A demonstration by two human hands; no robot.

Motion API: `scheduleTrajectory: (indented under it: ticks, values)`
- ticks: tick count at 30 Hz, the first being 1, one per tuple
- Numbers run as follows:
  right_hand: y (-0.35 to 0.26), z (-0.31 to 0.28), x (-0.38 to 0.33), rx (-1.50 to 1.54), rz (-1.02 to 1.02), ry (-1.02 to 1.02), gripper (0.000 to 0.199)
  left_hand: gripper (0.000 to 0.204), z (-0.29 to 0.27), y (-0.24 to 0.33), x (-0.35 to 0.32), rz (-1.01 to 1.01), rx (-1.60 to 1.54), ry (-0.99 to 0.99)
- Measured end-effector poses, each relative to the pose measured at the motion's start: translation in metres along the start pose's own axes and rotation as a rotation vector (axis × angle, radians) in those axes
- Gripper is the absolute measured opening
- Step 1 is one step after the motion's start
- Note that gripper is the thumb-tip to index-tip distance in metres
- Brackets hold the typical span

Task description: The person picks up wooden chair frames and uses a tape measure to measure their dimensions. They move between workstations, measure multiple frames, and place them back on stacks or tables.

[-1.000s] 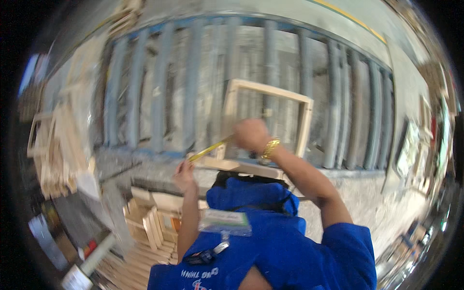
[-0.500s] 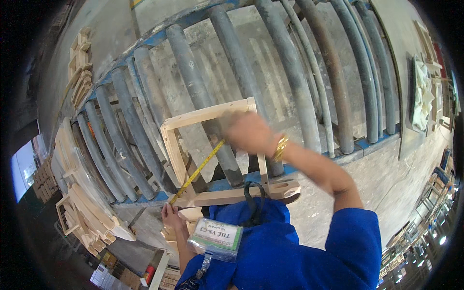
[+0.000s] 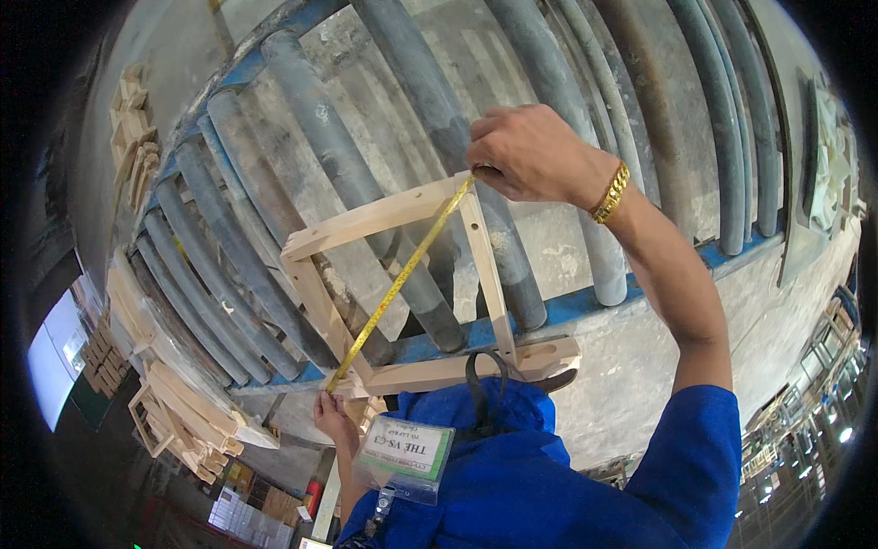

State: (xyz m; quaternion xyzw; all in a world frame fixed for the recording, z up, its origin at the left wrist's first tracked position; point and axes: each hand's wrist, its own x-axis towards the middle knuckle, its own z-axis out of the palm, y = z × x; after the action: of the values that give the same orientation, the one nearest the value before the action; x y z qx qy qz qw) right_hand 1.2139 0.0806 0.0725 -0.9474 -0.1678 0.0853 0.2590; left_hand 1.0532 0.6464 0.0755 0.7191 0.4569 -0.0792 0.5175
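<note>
Step in hand: looks like a corner-to-corner measure, yellow measuring tape [image 3: 400, 282] stretched diagonally over the wooden frame [image 3: 380, 220].
Frame place: on the rollers at the near edge of the roller conveyor [image 3: 334, 137]; its near rail lies along that edge, slotted end sticking out past the frame's right side.
Tape place: from the frame's near left corner to its far right corner, crossing the open middle; looks straight, no sag seen.
Left hand: left hand [image 3: 335, 419] at the near left corner, by the conveyor's near edge; thumb and fingers pinching the tape's near end.
Right hand: right hand [image 3: 541, 157] just beyond the far right corner, above the rollers; fingers curled in, closed on the tape's far end. Tape case inside the fist: cannot tell.
Wrist: gold bracelet [image 3: 612, 193] on the right one, clear of the tape.
Off to the left: loose wooden parts [image 3: 187, 421] piled past the conveyor's left end, untouched.
Next move calls for: my judgement, a taut tape with both ends kept on their corners, frame unshifted on the rollers, eyes on the far-corner mark.
</note>
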Motion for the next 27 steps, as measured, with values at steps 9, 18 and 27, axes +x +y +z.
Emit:
scheduleTrajectory:
  ticks: [9,18,27]
  values:
    - [0.0,-0.002,-0.001,0.022,0.028,-0.085,0.011,0.022,-0.003,-0.001,-0.002,0.021,0.073,0.045]
    - [0.006,0.002,0.001,0.017,0.026,-0.079,0.011,0.023,0.009,0.007,-0.008,0.005,0.083,0.125]
    - [0.004,-0.001,0.002,0.042,0.036,-0.087,0.011,0.023,0.014,0.01,-0.01,0.014,0.091,0.128]
